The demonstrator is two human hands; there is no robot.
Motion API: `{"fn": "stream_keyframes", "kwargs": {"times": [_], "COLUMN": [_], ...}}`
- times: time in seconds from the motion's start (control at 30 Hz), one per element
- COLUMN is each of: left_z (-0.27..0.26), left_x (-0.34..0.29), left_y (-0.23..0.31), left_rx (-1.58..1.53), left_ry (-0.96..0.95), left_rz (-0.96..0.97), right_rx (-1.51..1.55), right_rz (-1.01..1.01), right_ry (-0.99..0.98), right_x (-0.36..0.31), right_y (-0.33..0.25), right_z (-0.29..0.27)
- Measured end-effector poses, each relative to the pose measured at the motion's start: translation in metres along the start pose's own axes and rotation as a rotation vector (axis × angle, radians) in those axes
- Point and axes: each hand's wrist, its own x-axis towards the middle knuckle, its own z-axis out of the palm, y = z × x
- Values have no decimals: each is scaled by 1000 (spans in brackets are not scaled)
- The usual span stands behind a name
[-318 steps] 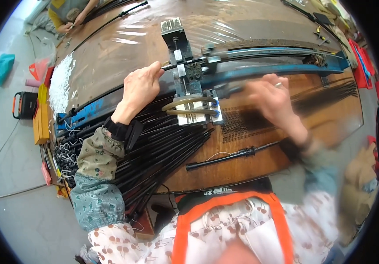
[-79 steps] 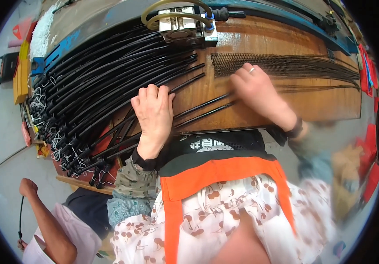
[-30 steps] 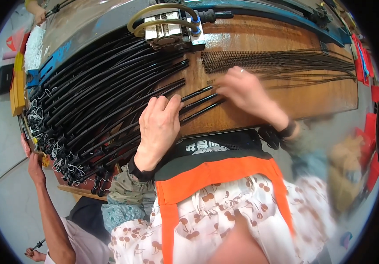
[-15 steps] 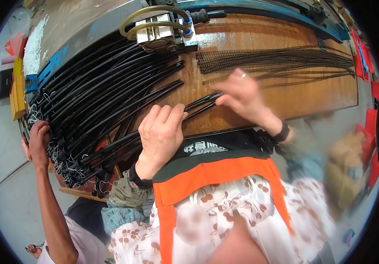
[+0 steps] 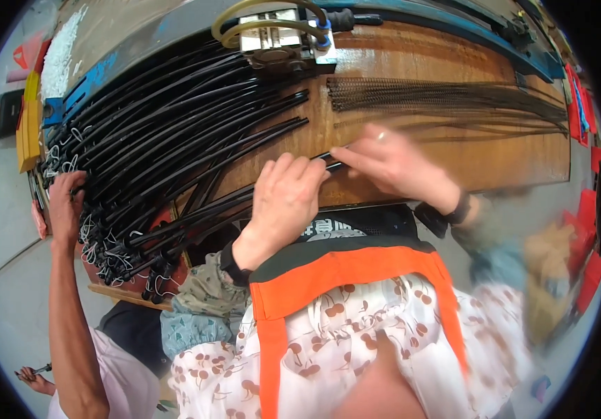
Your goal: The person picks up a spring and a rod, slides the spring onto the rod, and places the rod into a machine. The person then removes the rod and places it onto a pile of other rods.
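Left hand [image 5: 283, 194] is down from beside the metal clamp block [image 5: 276, 43], where I saw it ten seconds back. Its fingers now wrap the black rods [image 5: 224, 202] at the desk's [image 5: 482, 164] near edge. Right hand [image 5: 402, 166] reaches the rod tips; blurred, I can't tell if its fingers are pinched. Co-worker's hand [image 5: 68, 199] has come up to the pile's left end.

Right hand [image 5: 399, 162] and sleeve [image 5: 497, 255] blurry
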Motion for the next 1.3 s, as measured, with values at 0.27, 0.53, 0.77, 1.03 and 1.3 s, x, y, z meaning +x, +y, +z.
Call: {"fn": "stream_keyframes", "kwargs": {"times": [0.27, 0.53, 0.77, 1.03, 1.3], "left_z": [-13, -15, -14, -3, -6], "left_x": [-2, -6, -2, -7, -15], "left_y": [-51, -27, -14, -13, -17], "left_rx": [335, 136, 57, 171, 311], "left_ry": [61, 112, 114, 16, -244], "left_rz": [-142, -63, -2, 124, -5], "right_rx": [-264, 401, 265, -9, -103], "right_rz": [77, 511, 305, 34, 188], "right_ry": [-100, 88, 183, 41, -164], "right_x": [26, 22, 4, -13, -13], "right_y": [26, 2, 2, 0, 1], "right_z": [-14, -10, 1, 10, -35]}}
